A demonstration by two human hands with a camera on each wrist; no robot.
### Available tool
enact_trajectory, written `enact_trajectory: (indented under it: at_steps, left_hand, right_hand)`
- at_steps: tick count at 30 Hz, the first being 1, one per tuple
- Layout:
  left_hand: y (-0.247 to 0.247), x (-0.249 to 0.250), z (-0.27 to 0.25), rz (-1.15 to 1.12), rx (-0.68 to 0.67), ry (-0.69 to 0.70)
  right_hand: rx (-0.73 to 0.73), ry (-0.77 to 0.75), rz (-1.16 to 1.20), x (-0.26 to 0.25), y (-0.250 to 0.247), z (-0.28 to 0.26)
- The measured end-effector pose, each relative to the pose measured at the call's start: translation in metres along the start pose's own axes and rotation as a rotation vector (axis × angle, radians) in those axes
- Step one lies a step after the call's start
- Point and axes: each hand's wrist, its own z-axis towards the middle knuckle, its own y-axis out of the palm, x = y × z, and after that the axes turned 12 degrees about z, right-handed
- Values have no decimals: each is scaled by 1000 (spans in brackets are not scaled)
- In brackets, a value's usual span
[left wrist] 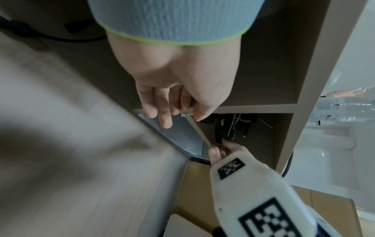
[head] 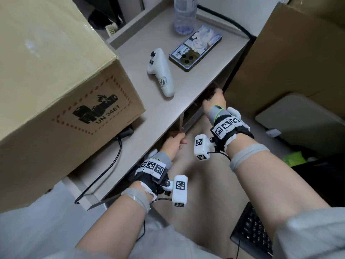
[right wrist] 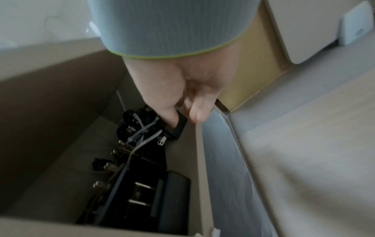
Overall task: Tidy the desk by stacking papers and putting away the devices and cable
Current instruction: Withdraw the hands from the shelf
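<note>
A white controller [head: 160,71] and a phone [head: 196,47] lie on the desk top [head: 196,86]. Below the desk's front edge, my left hand [head: 179,140] grips a thin beige panel [left wrist: 199,131] of the compartment, thumb on one side and fingers on the other [left wrist: 160,115]. My right hand [head: 214,97] reaches into that compartment and pinches a black plug adapter [right wrist: 175,130] with bare prongs. Under it lie several black cables and chargers [right wrist: 142,176] bound with pale ties. A pale blue-grey sheet [right wrist: 223,152] stands beside the compartment wall.
A large cardboard box [head: 46,81] fills the desk's left side, with a black cable [head: 110,165] running out beneath it. A clear water bottle [head: 184,14] stands at the back. A black keyboard [head: 255,232] lies low at the right, and another brown box [head: 289,53] stands right of the desk.
</note>
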Motion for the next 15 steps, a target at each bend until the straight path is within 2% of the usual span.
enact_trajectory:
  at_steps: [4,6,7,10,12,15]
  left_hand:
    - [10,0,-8,-34,48,95]
    - [17,-1,-10,-36,56,118]
    - [27,-2,-11,-18,33,125]
    - [46,-6,-12,56,-29,126]
    - [61,-13,-10,117,-83,105]
    - [96,-31,-9,215,-178,26]
  right_hand:
    - [-144,21,313,13,0,-3]
    - [-146,66,591,20,-4,-10]
    - [-124,86,644,29,-14,-15]
    - [-100,159,478,73,-39,-36]
    - [-24,236,315,119,-62,-49]
    - [107,429,7,190,-115,-69]
